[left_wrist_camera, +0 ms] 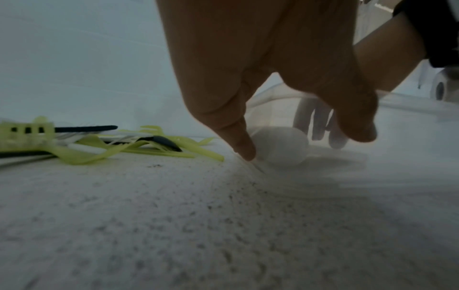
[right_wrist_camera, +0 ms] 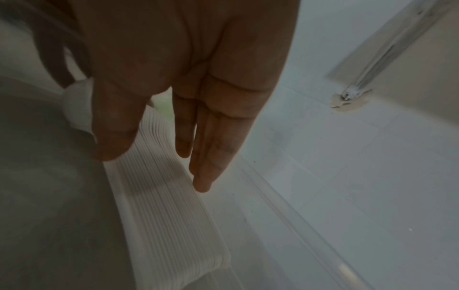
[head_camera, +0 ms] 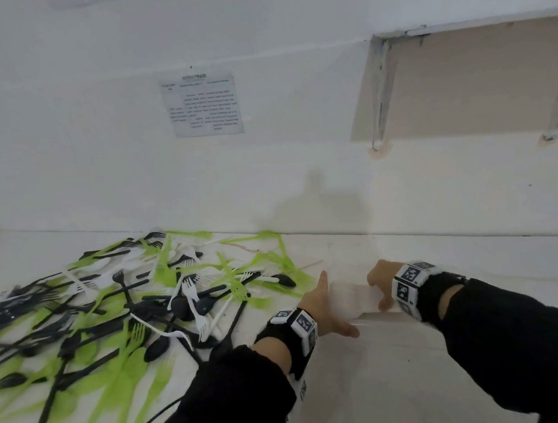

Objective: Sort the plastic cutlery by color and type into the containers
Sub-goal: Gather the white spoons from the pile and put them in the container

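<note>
Between both hands (head_camera: 325, 306), blurred clear container (head_camera: 352, 298)

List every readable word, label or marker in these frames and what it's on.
"INSIGHTTRACE": my best reading of the blurred header on the paper sheet taped to the wall.
Table text below it: too small and blurred to read.
Wrist bands: black-and-white square tag patterns only, no words.
Cutlery pile: no print visible.

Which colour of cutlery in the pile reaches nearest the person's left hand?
The green cutlery: its pieces spread along the pile's right edge, just short of the left hand, while most black cutlery sits far left.
</note>
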A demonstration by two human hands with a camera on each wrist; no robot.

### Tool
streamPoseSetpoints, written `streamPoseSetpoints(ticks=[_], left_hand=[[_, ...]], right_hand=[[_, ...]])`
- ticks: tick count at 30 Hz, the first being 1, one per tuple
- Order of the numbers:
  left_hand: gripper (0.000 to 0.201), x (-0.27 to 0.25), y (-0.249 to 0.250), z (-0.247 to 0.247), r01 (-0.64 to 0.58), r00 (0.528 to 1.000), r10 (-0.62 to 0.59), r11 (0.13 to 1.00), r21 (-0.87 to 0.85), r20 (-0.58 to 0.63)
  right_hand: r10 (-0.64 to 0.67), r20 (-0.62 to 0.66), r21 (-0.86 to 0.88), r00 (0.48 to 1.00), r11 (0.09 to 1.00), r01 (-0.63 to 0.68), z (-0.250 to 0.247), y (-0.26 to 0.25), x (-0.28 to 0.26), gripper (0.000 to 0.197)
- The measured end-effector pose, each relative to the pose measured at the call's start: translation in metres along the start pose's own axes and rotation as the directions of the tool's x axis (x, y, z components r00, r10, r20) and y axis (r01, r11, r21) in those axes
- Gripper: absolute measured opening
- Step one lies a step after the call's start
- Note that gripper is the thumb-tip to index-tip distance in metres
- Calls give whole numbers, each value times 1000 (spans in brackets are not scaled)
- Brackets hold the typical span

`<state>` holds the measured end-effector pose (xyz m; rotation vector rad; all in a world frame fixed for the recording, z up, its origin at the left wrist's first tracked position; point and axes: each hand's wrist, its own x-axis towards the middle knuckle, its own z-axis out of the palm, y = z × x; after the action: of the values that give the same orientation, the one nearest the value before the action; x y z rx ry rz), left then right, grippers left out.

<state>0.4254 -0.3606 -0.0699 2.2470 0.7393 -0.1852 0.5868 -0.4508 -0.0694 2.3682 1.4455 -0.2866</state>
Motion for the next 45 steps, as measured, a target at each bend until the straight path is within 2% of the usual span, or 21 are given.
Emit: streamPoseSetpoints(ticks=[6, 10, 13, 16, 20, 25, 28, 33, 37, 41, 45], left_hand=[[109, -19, -8, 6, -60, 993, 55, 997, -51, -105], [83, -34, -19, 3, -77, 990, 70, 996, -55, -123], [70, -40, -30, -5, -75, 986, 64, 995, -71, -152], [54, -49, -44, -23, -99, 971, 90, 995, -31, -221], [40, -67, -75, -64, -117, 929, 113, 993, 9, -354], [33, -88, -151, -140, -15, 878, 3, 1000, -22, -479], [32, -100, -209, -192, 102, 833, -63, 994, 41, -549], [31, -104, -304, -265, 311, 807, -162, 934, 176, -568], [33, -86, -350, -299, 385, 828, -137, 845, 372, -544], [39, -46, -372, -316, 311, 885, -87, 841, 442, -457], [44, -3, -382, -321, 244, 927, -51, 835, 493, -372]], right_hand=[[56, 44, 120, 997, 991, -61, -25, -15, -29, 54], [42, -29, 241, 999, 970, -33, -36, -35, -43, 47], [30, -50, 209, 998, 978, -19, -53, -51, -48, 38], [16, -137, 238, 990, 971, 17, -77, -69, -48, 16], [5, -299, 347, 954, 932, 104, -107, -113, -38, 21], [-27, -365, 478, 931, 852, 212, -127, -199, -7, 20], [-41, -352, 532, 935, 813, 235, -135, -256, 19, 21], [-33, -310, 583, 950, 783, 217, -152, -337, 70, 24], [3, -247, 649, 969, 743, 163, -163, -376, 108, 26], [11, -182, 679, 983, 725, 118, -166, -394, 138, 24], [61, -152, 726, 987, 684, 70, -165, -395, 164, 35]])
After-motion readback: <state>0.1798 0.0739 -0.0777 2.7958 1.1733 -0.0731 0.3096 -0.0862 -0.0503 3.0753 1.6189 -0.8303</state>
